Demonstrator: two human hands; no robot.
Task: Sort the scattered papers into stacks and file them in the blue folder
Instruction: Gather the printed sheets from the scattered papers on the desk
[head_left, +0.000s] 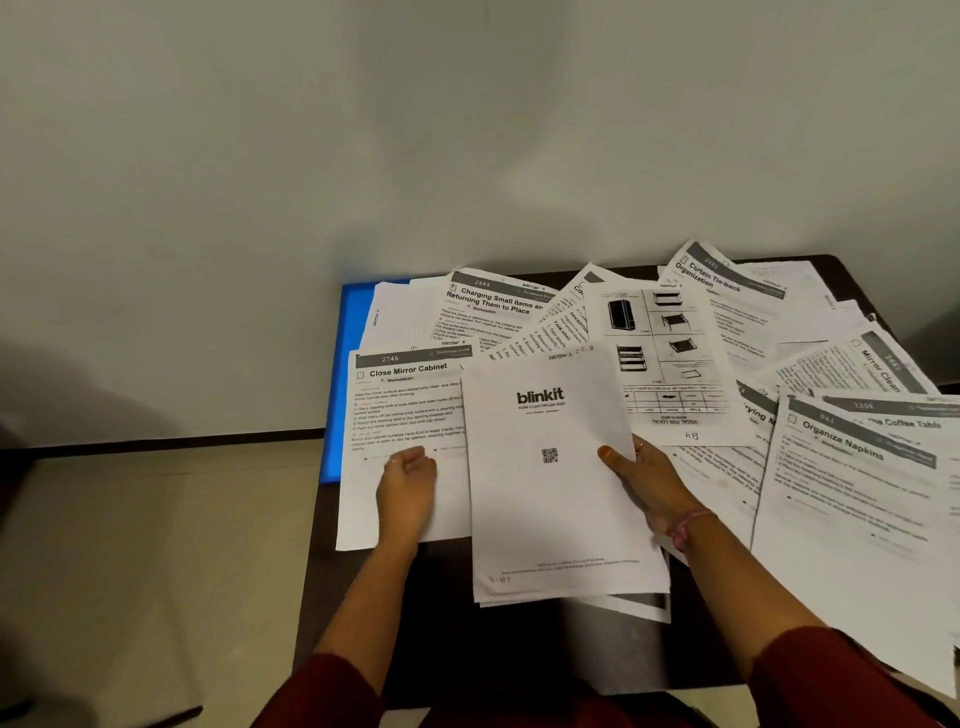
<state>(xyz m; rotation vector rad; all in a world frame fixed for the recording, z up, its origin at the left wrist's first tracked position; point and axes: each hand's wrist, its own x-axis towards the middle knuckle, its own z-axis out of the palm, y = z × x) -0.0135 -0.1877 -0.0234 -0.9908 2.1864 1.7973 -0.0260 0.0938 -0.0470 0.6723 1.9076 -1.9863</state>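
Beside the blue folder (349, 384), a thin, limp, slippery stack (556, 493) is pinched at its edge by the right hand (649, 483); the left hand (408, 486) rests relaxed on loose papers (701, 332), best lifted by their edges.

Printed papers (670, 358) lie scattered, overlapping, partly covering the flat blue folder (350, 353)

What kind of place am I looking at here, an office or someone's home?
Hard to say for sure; probably a plain office or work room. A small dark table stands against a bare white wall, strewn with printed task worksheets, with a blue folder beneath them.
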